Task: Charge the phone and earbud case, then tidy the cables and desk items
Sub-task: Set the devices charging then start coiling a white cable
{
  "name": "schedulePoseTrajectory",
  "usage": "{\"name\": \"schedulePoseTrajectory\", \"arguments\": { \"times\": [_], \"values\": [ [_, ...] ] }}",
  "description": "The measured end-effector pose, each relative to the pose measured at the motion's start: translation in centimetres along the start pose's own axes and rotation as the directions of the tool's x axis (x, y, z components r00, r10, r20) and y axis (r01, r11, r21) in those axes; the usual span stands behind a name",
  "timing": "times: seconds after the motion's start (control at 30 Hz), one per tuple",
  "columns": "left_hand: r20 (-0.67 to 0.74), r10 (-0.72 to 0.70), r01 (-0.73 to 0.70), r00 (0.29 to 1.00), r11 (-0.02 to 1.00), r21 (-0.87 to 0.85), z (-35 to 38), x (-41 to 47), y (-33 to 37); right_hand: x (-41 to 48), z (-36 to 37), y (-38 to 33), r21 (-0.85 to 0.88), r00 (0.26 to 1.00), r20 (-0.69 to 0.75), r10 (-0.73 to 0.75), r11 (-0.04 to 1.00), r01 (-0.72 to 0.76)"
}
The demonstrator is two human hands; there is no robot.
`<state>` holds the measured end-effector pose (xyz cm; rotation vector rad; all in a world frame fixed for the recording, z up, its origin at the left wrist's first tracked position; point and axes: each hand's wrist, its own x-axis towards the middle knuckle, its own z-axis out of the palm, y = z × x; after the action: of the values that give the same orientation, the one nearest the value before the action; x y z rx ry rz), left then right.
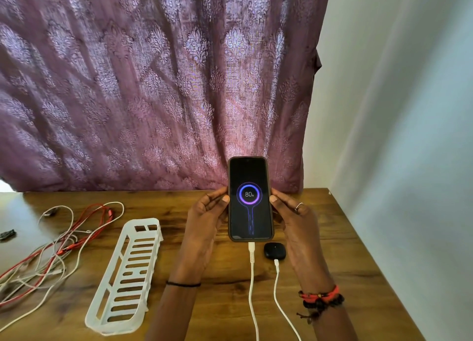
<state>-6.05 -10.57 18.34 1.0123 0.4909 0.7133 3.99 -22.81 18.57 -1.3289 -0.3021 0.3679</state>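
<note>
Black phone (250, 200) first: we hold it in both hands, raised off the desk (353, 276) with its screen towards us. Our left hand (204, 220) curls round its left edge with the thumb on the front. Our right hand (294, 220) grips the right edge the same way. The screen shows a charging ring at 80%, and a white lead (252, 276) is plugged into the bottom of the phone and runs down towards us.

Just below the phone and a little right lies the earbud case (274, 250), flat on the desk between our wrists, with a thinner white lead (277, 289) plugged in. Both charging steps look done to us; the tidying is left.

Further left a white slotted tray (125, 276) lies on the desk. Beyond it sprawls a tangle of red and white cables (51, 251).

The risks we see:
- Lifting the phone higher could tighten its lead and work the plug loose.
- Setting the phone straight down could land it on the case, or nudge the case and pull out its lead.
- Pulling one end of the tangle could tighten the knots, or drag loops off the desk's left side.
</note>
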Motion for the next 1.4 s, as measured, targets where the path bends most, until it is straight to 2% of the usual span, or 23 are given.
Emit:
{"name": "schedulePoseTrajectory", "arguments": {
  "times": [0.23, 0.47, 0.8, 1.17, 1.4],
  "values": [
    [-0.030, -0.038, 0.037, 0.999, 0.999, -0.014, -0.4, 0.3, -0.9, 0.5, 0.0, 1.5, -0.010, 0.998, -0.022, 0.060, 0.998, -0.060],
    [-0.073, -0.120, 0.121, 0.990, 0.992, 0.015, -1.8, 1.1, -3.0, 0.7, 0.0, 3.5, -0.033, 0.988, 0.001, 0.156, 0.987, -0.156],
    [-0.143, -0.201, 0.214, 0.969, 0.973, 0.082, -3.9, 1.8, -6.6, 1.3, -0.2, 7.2, -0.077, 0.966, -0.039, 0.256, 0.963, -0.258],
    [-0.244, -0.273, 0.312, 0.931, 0.940, 0.140, -6.5, 1.5, -10.5, 2.0, -0.2, 13.4, -0.222, 0.952, -0.089, 0.292, 0.926, -0.305],
    [-0.350, -0.323, 0.409, 0.880, 0.888, 0.210, -8.3, 1.8, -13.6, 1.7, -0.4, 16.6, -0.328, 0.940, -0.119, 0.321, 0.881, -0.342]
  ]
}}
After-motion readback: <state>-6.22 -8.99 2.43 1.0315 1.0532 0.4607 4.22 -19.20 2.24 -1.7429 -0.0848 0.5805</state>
